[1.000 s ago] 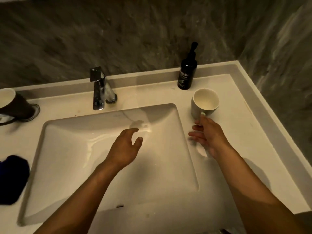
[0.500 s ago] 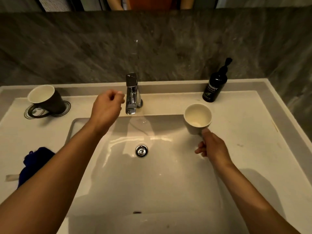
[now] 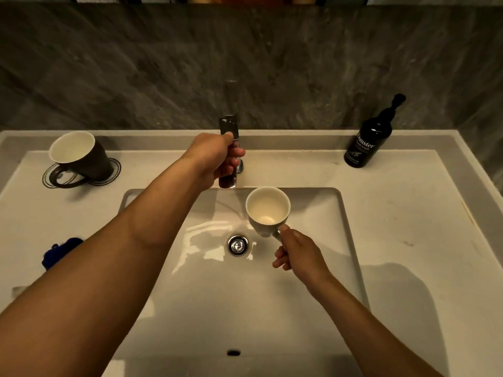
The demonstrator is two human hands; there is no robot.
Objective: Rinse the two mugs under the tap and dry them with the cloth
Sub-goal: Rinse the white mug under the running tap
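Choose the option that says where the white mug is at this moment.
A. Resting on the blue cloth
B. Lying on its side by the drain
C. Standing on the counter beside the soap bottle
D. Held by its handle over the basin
D: the right hand pinches the handle of the white mug, which hangs above the basin just in front of the tap.

Two bare forearms, no sleeves up to the frame's edge. Left hand [image 3: 215, 159] and right hand [image 3: 299, 257] bare: no gloves, no rings, no watch or band at either wrist.
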